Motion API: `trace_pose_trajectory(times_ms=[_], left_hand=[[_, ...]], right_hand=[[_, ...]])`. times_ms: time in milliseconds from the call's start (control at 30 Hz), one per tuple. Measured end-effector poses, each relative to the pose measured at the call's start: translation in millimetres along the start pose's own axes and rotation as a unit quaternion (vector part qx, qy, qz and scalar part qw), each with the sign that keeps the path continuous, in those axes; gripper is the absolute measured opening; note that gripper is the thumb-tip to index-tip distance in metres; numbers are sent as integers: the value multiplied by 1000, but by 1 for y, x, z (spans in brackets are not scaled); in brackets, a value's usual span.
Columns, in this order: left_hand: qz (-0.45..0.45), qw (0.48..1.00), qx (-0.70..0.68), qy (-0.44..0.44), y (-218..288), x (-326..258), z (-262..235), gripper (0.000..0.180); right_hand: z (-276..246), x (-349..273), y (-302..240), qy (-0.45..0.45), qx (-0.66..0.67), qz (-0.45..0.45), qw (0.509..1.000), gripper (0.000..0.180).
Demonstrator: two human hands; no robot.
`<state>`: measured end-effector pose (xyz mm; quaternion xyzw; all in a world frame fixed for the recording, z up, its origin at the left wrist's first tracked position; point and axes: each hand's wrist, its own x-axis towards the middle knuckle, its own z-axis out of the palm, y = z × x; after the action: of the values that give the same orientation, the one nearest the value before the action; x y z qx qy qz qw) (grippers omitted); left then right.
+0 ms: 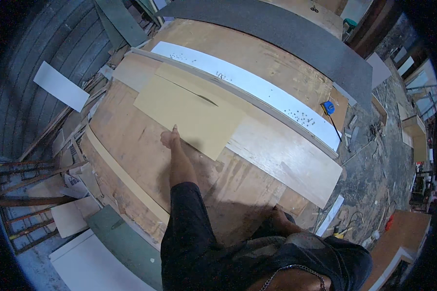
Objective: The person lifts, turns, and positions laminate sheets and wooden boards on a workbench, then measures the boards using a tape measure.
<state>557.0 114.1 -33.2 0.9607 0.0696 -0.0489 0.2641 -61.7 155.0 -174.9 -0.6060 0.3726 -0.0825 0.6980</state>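
Note:
A pale yellow sheet or thin board [189, 114] lies across the middle of the worktable. A narrow dark gap shows in its far part, where a strip seems to part from it. My left hand [170, 137] is closed at the sheet's near edge, thumb on top and fingers curled under. Beneath the sheet's right side lies a light plywood panel [286, 162]. My right hand [280, 220] is low beside my body, near the table's front right edge. Its fingers are in shadow and partly hidden, and I cannot make out anything in it.
A long white strip [264, 92] with scattered small dark bits lies beyond a wooden straight bar [267, 110]. A blue tape measure [328, 106] rests near its right end. A dark grey panel [277, 29] is at the back. Offcuts and a white board [61, 86] lie at left.

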Motion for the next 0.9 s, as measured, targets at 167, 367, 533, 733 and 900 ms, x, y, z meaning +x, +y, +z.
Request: trace_pose_trajectory(times_ms=[167, 367, 533, 733, 900], left_hand=[[-15, 999, 25, 35, -14, 30, -3, 59], [-10, 996, 83, -5, -43, 60, -22, 62], [8, 997, 68, 46, -10, 63, -3, 66], [-4, 996, 74, 51, -13, 82, -3, 69], [7, 999, 40, 22, -14, 86, -6, 68]], right_hand=[[15, 8, -9, 2, 41, 23, 999, 12], [57, 6, -161, 58, 488, 273, 827, 21], [36, 6, -67, 67, 434, 154, 885, 39], [37, 8, -63, 53, 256, 108, 959, 40], [33, 13, -67, 58, 193, 88, 976, 40]])
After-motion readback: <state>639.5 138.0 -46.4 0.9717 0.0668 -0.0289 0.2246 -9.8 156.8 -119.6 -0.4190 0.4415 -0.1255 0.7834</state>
